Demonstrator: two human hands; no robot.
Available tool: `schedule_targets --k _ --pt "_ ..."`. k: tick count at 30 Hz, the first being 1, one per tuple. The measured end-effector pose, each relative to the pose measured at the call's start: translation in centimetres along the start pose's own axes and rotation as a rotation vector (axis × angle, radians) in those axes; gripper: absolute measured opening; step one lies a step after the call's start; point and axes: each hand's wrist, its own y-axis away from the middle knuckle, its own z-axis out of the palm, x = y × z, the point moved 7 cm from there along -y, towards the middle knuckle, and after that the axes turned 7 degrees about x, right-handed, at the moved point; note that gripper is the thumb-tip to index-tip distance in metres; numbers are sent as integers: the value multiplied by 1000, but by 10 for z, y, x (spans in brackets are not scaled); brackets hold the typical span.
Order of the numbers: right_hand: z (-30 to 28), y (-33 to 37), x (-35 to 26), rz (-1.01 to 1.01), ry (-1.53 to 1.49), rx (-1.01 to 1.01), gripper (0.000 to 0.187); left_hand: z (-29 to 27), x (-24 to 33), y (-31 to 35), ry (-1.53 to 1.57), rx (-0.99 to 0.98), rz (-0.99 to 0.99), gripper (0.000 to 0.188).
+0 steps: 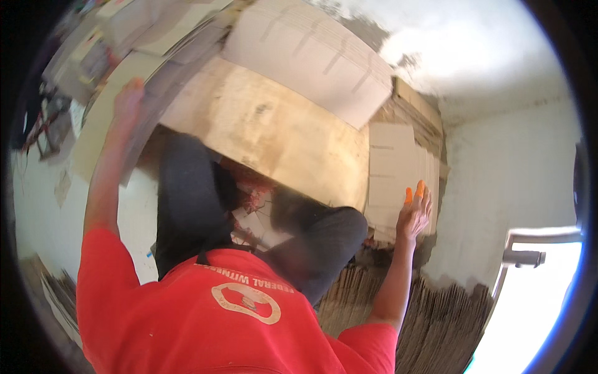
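My left hand [128,103], smeared by motion, is at the far left over flat cardboard sheets [163,78]. Whether its fingers grip a sheet, I cannot make out. At the right, my right hand [416,215] is raised with fingers apart and nothing in it; two of its fingertips wear orange covers. Beside and beyond it stands a stack of cardboard pieces [391,162] with dark slits. Between my hands lies a light wooden board [274,124], above my legs. A thick stack of pale slotted cardboard [311,50] rests along its far edge.
More cardboard [121,28] is piled at the far left. Bundles of cardboard on edge [430,318] stand on the floor at lower right. Red scraps [252,196] lie between my legs. A stained white wall [498,156] and a bright doorway [529,299] are to the right.
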Motion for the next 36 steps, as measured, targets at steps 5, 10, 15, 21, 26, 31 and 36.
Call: schedule_targets --k 5,10,15,21,26,31,36 --pt "78 57 94 426 166 -388 72 6 42 -4 39 -380 -46 37" --pt "122 68 108 580 192 -664 90 1 81 -28 117 -193 54 37" --pt "146 68 122 632 182 -653 92 -13 157 -62 259 -149 186 33" --pt "165 52 129 589 159 -531 73 -15 264 -113 416 -210 290 28" --pt "155 48 197 812 -60 -369 43 -5 351 -176 635 -78 385 33" --pt "94 9 171 1009 -522 58 37 -21 447 -241 819 -73 477 57" --pt "68 -20 85 952 -911 299 36 4 509 -277 632 -74 511 52"
